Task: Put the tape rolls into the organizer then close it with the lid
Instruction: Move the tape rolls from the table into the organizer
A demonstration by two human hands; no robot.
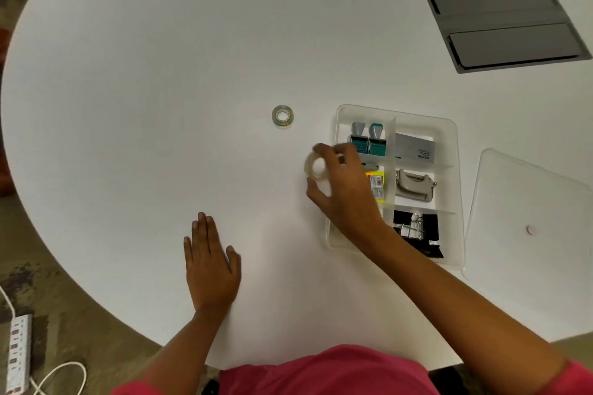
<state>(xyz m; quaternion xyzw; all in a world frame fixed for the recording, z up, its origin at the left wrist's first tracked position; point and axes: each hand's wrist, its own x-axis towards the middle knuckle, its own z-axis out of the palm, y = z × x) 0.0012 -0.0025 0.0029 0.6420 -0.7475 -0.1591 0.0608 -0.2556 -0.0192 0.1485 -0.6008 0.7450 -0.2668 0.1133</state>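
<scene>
Right hand pinches one tape roll by its rim, just left of the organizer; I judge it light, stiff and slick, best gripped across the outer edge. My left hand lies flat and empty near the table's front edge. A second tape roll sits mid-table, well apart. The organizer's compartments hold stamps, a card, a hole punch and binder clips. Its lid lies beside it, toward the right edge.
</scene>
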